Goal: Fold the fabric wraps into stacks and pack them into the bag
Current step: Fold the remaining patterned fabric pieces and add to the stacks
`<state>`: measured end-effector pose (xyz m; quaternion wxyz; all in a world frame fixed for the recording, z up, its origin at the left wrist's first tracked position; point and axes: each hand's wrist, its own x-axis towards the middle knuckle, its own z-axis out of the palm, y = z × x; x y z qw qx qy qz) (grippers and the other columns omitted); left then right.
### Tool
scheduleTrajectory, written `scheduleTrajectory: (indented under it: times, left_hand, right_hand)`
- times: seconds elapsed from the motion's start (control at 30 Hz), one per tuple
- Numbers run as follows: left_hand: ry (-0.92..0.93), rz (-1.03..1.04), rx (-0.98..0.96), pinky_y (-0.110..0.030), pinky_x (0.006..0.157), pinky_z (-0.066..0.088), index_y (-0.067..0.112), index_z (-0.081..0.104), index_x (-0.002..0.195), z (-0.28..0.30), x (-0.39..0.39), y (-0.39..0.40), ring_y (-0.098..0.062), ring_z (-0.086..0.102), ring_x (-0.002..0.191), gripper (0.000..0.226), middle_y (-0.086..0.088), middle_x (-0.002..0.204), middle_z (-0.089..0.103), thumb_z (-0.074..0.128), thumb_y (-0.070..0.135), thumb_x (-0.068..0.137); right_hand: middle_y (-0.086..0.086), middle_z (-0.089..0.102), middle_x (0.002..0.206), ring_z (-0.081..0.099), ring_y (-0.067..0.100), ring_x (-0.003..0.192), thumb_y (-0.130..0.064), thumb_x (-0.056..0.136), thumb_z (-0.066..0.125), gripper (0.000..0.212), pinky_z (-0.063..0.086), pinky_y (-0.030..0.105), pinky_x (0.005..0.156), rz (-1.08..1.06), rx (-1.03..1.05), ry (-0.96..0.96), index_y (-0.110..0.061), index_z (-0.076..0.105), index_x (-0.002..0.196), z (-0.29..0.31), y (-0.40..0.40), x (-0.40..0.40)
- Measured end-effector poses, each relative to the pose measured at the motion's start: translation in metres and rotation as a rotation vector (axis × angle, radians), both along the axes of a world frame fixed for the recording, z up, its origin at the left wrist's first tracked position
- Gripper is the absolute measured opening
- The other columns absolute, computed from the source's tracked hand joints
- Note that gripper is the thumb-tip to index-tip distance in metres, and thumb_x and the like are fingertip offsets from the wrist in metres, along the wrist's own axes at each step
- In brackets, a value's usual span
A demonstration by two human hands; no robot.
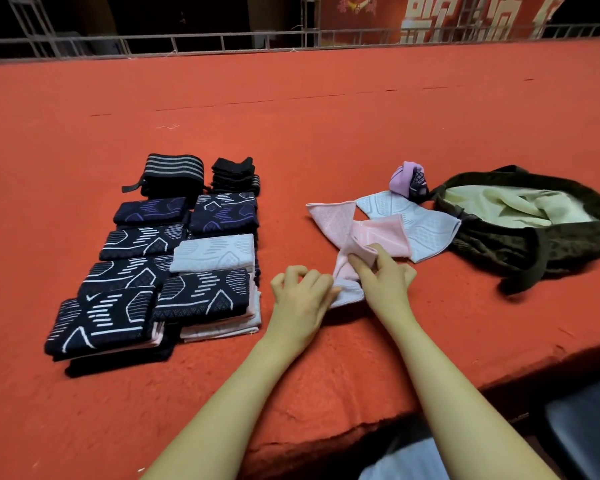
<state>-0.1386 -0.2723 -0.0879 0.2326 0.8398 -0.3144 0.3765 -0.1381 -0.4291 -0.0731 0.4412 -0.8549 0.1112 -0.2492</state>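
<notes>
My right hand [383, 277] pinches a fold of the pink wrap [357, 233] between thumb and fingers; my left hand [302, 292], fingers curled, grips the pale lavender wrap [347, 292] at its near edge; both wraps lie on the red table [291, 133], the pink one overlapping a light blue wrap [420, 223]. Dark bag [520, 251] lies open at right, just beside the blue wrap; inside, pale yellow-green cloth [499, 202]; further contents cannot be told. Folded stacks [174, 261], mostly navy patterned, sit in rows at left; a small purple bundle [407, 180] rests by the bag.
</notes>
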Motion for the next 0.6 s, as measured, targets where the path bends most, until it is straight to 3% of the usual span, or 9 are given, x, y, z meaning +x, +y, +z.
scheduleTrajectory:
  times: [0.13, 0.3, 0.5, 0.6]
  left_hand:
    - [0.009, 0.023, -0.001, -0.033, 0.073, 0.023, 0.025, 0.042, 0.089, -0.007, -0.006, 0.002, -0.018, 0.042, 0.088, 0.011, 0.005, 0.074, 0.058, 0.041, 0.035, 0.092]
    - [0.059, 0.037, -0.048, -0.033, 0.074, 0.022, 0.025, 0.042, 0.088, -0.005, -0.007, 0.005, -0.017, 0.043, 0.09, 0.009, 0.006, 0.078, 0.06, 0.041, 0.032, 0.093]
    - [0.053, 0.015, -0.081, -0.032, 0.073, 0.021, 0.024, 0.043, 0.087, -0.003, -0.012, 0.011, -0.014, 0.046, 0.087, 0.007, 0.006, 0.084, 0.06, 0.044, 0.027, 0.093]
    - [0.103, 0.003, -0.09, -0.031, 0.076, 0.025, 0.018, 0.052, 0.087, -0.004, -0.014, 0.011, -0.014, 0.051, 0.085, 0.011, 0.002, 0.093, 0.063, 0.045, 0.025, 0.092]
  right_hand:
    - [-0.003, 0.059, 0.071, 0.052, 0.019, 0.084, -0.034, 0.095, 0.051, 0.014, 0.016, 0.032, 0.077, -0.143, -0.155, 0.056, -0.026, 0.052, 0.083, -0.006, 0.001, 0.001]
    - [0.01, 0.065, 0.084, 0.049, 0.029, 0.094, -0.033, 0.097, 0.047, 0.022, 0.02, 0.039, 0.082, -0.286, -0.324, 0.154, -0.016, 0.06, 0.102, -0.009, 0.006, 0.01]
    - [0.01, 0.065, 0.09, 0.046, 0.028, 0.101, -0.035, 0.096, 0.048, 0.02, 0.014, 0.036, 0.076, -0.385, -0.304, 0.246, -0.019, 0.06, 0.099, -0.012, 0.0, 0.016]
    - [0.011, 0.065, 0.09, 0.046, 0.029, 0.102, -0.036, 0.095, 0.049, 0.022, 0.015, 0.036, 0.077, -0.394, -0.283, 0.244, -0.017, 0.06, 0.098, -0.012, -0.001, 0.015]
